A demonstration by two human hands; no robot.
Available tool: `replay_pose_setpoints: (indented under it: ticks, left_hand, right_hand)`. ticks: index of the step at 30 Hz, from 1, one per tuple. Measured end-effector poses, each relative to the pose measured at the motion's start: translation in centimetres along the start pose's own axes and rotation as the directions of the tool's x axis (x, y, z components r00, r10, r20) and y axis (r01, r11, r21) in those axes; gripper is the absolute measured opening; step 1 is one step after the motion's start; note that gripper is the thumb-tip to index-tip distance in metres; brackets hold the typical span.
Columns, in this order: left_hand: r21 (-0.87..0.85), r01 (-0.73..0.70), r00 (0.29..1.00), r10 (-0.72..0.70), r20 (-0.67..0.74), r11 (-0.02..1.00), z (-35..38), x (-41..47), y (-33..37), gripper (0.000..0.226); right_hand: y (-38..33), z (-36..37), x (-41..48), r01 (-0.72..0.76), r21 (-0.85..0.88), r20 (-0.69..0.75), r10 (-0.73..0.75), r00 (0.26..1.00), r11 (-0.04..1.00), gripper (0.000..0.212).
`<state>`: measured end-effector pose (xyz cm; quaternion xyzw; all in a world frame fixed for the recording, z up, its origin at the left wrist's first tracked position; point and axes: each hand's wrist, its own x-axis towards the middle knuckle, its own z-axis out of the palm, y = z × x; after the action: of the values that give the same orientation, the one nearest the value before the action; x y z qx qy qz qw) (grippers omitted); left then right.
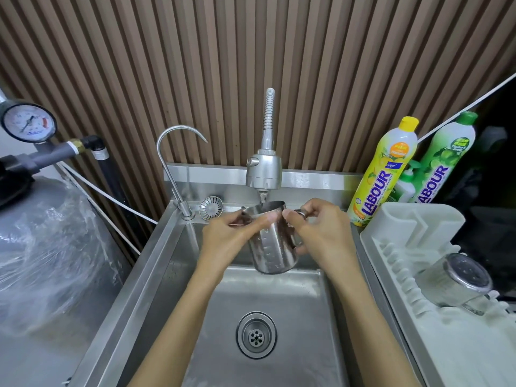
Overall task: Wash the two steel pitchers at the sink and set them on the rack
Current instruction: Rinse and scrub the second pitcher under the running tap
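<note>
**One pitcher under the stream, the other on the rack**

A gauge [28,122] sits far left, apart from the work. Over the sink [279,297], the left hand [226,236] grips the pitcher [269,247] at rim and wall, tilting its mouth under the faucet [264,171] so the thin stream falls inside. This looks like a rinse. The right hand [321,233] curls round the handle side to steady it. Two soap bottles [382,174] stand by the wall, within reach. On the rack [418,219], the second pitcher [452,283] lies on its side, probably to drain.
</note>
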<state>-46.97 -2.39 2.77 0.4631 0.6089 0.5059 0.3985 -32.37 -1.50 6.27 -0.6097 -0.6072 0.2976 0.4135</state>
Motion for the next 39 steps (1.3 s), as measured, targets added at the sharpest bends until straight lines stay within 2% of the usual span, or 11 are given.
replay_pose_setpoints:
  ticks: [3, 8, 11, 14, 17, 20, 25, 28, 30, 34, 39]
  left_hand:
    - [-0.197, 0.029, 0.984, 0.006, 0.176, 0.980, 0.5, 0.2, -0.4, 0.042]
    - [-0.251, -0.137, 0.986, 0.156, 0.058, 0.958, 0.7, 1.2, -0.2, 0.063]
    - [-0.060, -0.330, 0.943, 0.326, -0.063, 0.942, 0.6, 1.4, 0.4, 0.063]
    - [0.263, -0.397, 0.881, 0.445, -0.160, 0.880, 0.3, 1.0, 1.1, 0.064]
    - [0.485, -0.318, 0.854, 0.468, -0.226, 0.815, 0.1, 0.4, 1.4, 0.062]
    - [0.544, -0.211, 0.858, 0.420, -0.295, 0.812, 0.0, -0.4, 1.3, 0.065]
    - [0.071, -0.015, 0.998, 0.018, -0.052, 0.997, -0.8, -0.2, 1.1, 0.036]
    - [-0.078, 0.047, 0.987, -0.035, 0.157, 0.996, -1.0, 0.3, 0.4, 0.038]
    - [-0.165, 0.024, 0.985, 0.005, 0.171, 0.986, -0.5, 0.4, 0.1, 0.035]
    - [-0.157, -0.152, 0.988, 0.149, -0.026, 0.976, 0.7, 0.8, -0.4, 0.051]
    - [0.226, -0.369, 0.898, 0.409, -0.166, 0.902, 0.4, 1.1, 0.5, 0.072]
  right_hand:
    - [-0.3, -0.3, -0.4, 0.102, -0.104, -0.059, -0.108, 0.992, 0.989, 0.026]
    - [2.0, 1.4, 0.8, 0.036, 0.437, 0.047, -0.063, 0.997, 0.899, 0.027]
    - [3.1, 2.6, 1.4, -0.098, 0.722, 0.174, -0.043, 0.984, 0.684, 0.027]
    - [4.0, 3.7, 1.6, -0.242, 0.789, 0.305, -0.017, 0.952, 0.564, 0.022]
    - [4.2, 4.2, 1.2, -0.293, 0.766, 0.344, 0.021, 0.939, 0.573, 0.023]
    - [3.0, 3.4, 0.6, -0.249, 0.659, 0.291, 0.066, 0.955, 0.709, 0.023]
    - [0.8, 1.3, 0.5, -0.104, 0.221, 0.077, 0.089, 0.993, 0.970, 0.031]
    - [0.0, 0.9, 0.0, 0.027, -0.004, -0.047, -0.027, 0.999, 1.000, 0.026]
    - [-0.2, 0.9, -0.3, 0.085, -0.015, -0.069, -0.086, 0.994, 0.996, 0.020]
    - [0.9, 1.9, 0.7, 0.046, 0.334, -0.001, -0.048, 0.999, 0.941, 0.028]
    - [3.3, 3.7, 1.8, -0.253, 0.802, 0.307, -0.010, 0.952, 0.541, 0.028]
